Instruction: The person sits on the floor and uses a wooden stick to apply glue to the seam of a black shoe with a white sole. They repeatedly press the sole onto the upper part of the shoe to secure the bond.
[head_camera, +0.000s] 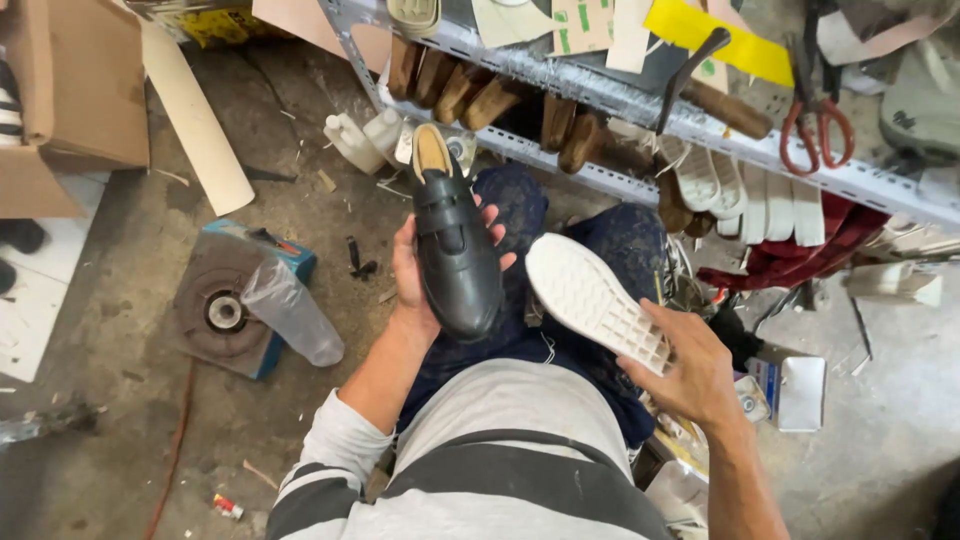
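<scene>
Hands (420, 275) (695, 375) around black shoe (455, 250), white sole (595, 298)

Workshop setting: stained concrete floor (120, 300); grey slotted-metal shelf (600, 80) across the top; cardboard box (70, 90) at upper left; white tube (195, 120) leaning beside it.

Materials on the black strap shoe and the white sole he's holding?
Black strap shoe in left hand: looks like smooth leather or a synthetic lookalike, soft sheen, tan insole lining. White sole in right hand: likely moulded rubber or foam, matte, with a grid tread pattern.
</scene>
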